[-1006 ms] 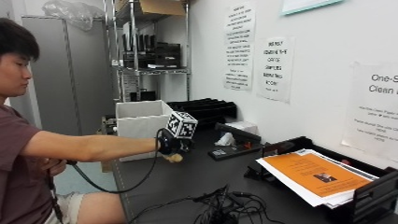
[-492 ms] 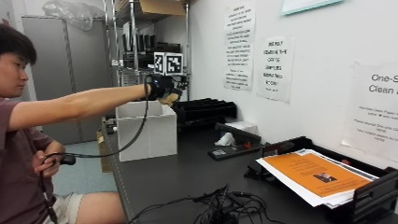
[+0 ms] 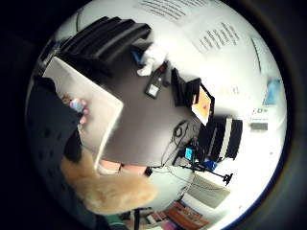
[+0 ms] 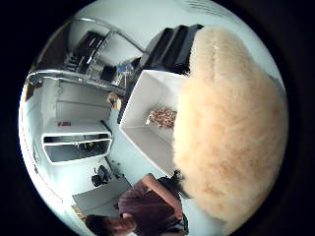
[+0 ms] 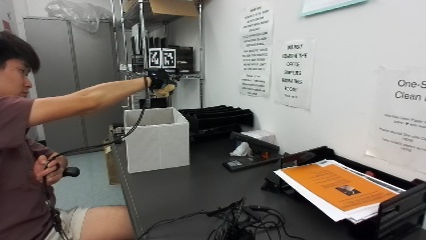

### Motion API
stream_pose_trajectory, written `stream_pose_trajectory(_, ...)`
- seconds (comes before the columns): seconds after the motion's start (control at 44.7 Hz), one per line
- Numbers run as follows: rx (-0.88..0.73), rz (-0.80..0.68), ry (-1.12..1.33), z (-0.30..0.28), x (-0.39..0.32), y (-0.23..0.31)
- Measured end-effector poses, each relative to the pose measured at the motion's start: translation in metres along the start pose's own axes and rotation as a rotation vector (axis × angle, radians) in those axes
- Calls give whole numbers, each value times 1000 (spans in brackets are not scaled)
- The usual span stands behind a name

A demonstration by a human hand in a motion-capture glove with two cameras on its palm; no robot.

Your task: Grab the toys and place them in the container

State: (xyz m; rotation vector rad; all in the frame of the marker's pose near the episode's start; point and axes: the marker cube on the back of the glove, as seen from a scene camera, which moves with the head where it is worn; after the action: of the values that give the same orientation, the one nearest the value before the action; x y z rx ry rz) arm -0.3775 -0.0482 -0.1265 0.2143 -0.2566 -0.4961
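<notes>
Above the white container (image 5: 156, 137), gloved right hand (image 5: 158, 80), fingers around tan plush toy (image 5: 166, 90); inside, another toy (image 4: 162, 118).

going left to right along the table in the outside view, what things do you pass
White container → black stacked trays → crumpled white tissue → black stapler → orange paper on its stack. The gloved right hand holds a tan plush toy above the container.

right hand (image 5: 160, 81) raised, arm outstretched
</notes>
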Motion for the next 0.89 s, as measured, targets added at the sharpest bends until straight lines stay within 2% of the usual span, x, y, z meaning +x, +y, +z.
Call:
stream_pose_trajectory(0.112,31,-113,-50,3,-43,-7)
stream_pose_trajectory(0.335,11,-145,14,7,-82,-17)
stream_pose_trajectory(0.514,-262,-36,-40,24,-92,-18)
stream_pose_trajectory(0.559,-283,-30,-32,25,-91,-16)
stream_pose_trajectory(0.693,-138,-154,-124,21,-101,-20)
stream_pose_trajectory(0.894,-141,-129,-138,29,-96,-13)
